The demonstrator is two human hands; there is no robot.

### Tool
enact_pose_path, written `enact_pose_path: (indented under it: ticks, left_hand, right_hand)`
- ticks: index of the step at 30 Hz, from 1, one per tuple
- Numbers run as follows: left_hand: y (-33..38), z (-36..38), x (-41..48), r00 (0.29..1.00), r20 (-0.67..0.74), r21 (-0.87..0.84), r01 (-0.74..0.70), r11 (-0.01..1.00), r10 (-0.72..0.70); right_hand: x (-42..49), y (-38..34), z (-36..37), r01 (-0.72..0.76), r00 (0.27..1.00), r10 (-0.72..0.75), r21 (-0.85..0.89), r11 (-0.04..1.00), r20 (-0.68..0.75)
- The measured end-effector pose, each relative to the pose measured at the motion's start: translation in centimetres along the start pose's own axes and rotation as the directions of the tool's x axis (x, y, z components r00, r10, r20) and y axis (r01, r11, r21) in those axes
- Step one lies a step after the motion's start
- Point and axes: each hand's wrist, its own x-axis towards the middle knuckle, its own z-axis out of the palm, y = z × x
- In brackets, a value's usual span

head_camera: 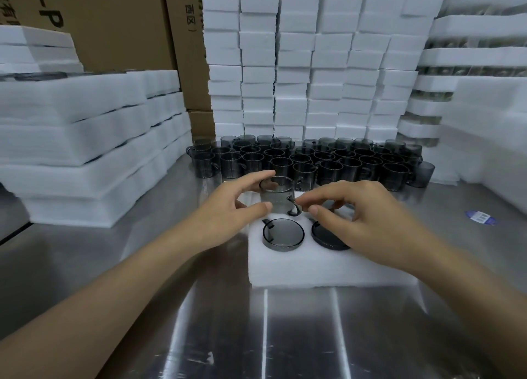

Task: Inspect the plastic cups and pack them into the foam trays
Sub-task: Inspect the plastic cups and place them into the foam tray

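A smoky grey plastic cup (278, 196) with a dark handle stands upright over the far part of a white foam tray (328, 267). My left hand (231, 210) grips the cup's body between thumb and fingers. My right hand (359, 216) pinches the cup's handle with thumb and forefinger. Two more grey cups (283, 234) sit sunk in the tray's holes, the right one (325, 237) partly hidden under my right hand. Several loose cups (313, 159) stand in rows behind the tray.
The tray lies on a shiny steel table (256, 336). Stacked foam trays (85, 139) rise on the left, a wall of foam blocks (313, 65) at the back, more foam (484, 122) on the right. Cardboard boxes (128, 22) stand behind. A blue sticker (481, 217) lies right.
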Motion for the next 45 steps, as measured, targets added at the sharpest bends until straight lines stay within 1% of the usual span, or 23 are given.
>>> enact_pose_path:
  ticks: [3, 11, 14, 18, 23, 26, 30, 32, 34, 37, 39, 40, 42, 43, 44, 45]
  left_hand:
    - [0.1, 0.2, 0.1, 1.0, -0.014, -0.048, 0.021, 0.999, -0.022]
    - [0.0, 0.2, 0.6, 1.0, -0.008, -0.066, 0.027, 0.997, -0.027]
    - [0.1, 0.3, 0.5, 1.0, 0.0, -0.028, -0.004, 1.0, 0.004]
    - [0.1, 0.5, 0.5, 1.0, 0.001, 0.026, -0.007, 1.0, 0.007]
    - [-0.2, 0.5, 0.5, 0.996, 0.062, 0.086, 0.065, 0.994, -0.07]
    - [0.0, 0.4, 0.6, 0.991, 0.079, 0.034, 0.104, 0.994, -0.106]
    - [0.1, 1.0, 0.7, 0.994, 0.031, -0.011, 0.109, 0.994, -0.109]
    - [0.2, 1.0, 0.7, 0.987, 0.045, -0.028, 0.154, 0.988, -0.152]
    - [0.2, 0.8, 0.7, 0.983, 0.066, -0.008, 0.172, 0.985, -0.171]
    - [0.3, 0.4, 0.5, 0.988, 0.062, 0.088, 0.136, 0.987, -0.142]
    - [0.0, 0.2, 0.1, 0.989, 0.019, 0.162, 0.144, 0.976, -0.149]
    - [-0.2, -0.1, -0.1, 0.985, -0.028, 0.17, 0.17, 0.971, -0.168]
    - [-0.6, -0.9, -0.2, 0.972, -0.13, 0.195, 0.22, 0.956, -0.197]
    - [-0.7, -1.3, -0.2, 0.967, -0.147, 0.233, 0.238, 0.943, -0.208]
    - [-0.6, -1.5, -0.2, 0.967, -0.119, 0.262, 0.251, 0.932, -0.227]
    - [-0.4, -1.5, -0.4, 0.964, -0.066, 0.275, 0.266, 0.924, -0.258]
  right_hand:
    - [0.1, 0.0, 0.0, -0.009, 1.0, 0.009, -0.007, 1.0, 0.016]
    - [0.1, -0.2, 0.0, 0.001, 0.999, -0.001, -0.008, 1.0, 0.038]
    - [0.1, -0.3, 0.1, 0.005, 0.997, -0.001, -0.058, 0.998, 0.075]
    - [0.1, -0.4, 0.1, 0.018, 0.996, -0.008, -0.111, 0.994, 0.085]
    - [0.0, -0.8, 0.4, 0.042, 0.991, -0.012, -0.215, 0.976, 0.136]
    - [0.0, -0.8, 0.4, 0.038, 0.99, -0.005, -0.233, 0.972, 0.144]
    - [0.0, -0.8, 0.3, 0.037, 0.986, 0.008, -0.263, 0.964, 0.169]
    - [0.1, -0.9, 0.4, 0.04, 0.982, 0.014, -0.278, 0.96, 0.189]
    - [0.2, -0.8, 0.6, 0.04, 0.982, 0.015, -0.282, 0.959, 0.19]
    - [0.1, -0.4, 0.4, 0.044, 0.986, -0.004, -0.243, 0.969, 0.164]
    - [0.2, 0.0, -0.4, -0.004, 0.995, 0.02, -0.166, 0.986, 0.095]
    - [0.3, 0.5, -1.0, -0.042, 0.998, 0.047, -0.148, 0.988, 0.032]
    - [0.4, 1.7, -2.6, -0.151, 0.984, 0.128, -0.194, 0.969, -0.124]
    - [0.3, 2.6, -3.4, -0.235, 0.965, 0.194, -0.245, 0.941, -0.178]
    - [0.3, 3.4, -4.0, -0.339, 0.937, 0.29, -0.3, 0.892, -0.197]
    - [0.2, 4.0, -4.4, -0.44, 0.898, 0.407, -0.36, 0.823, -0.167]
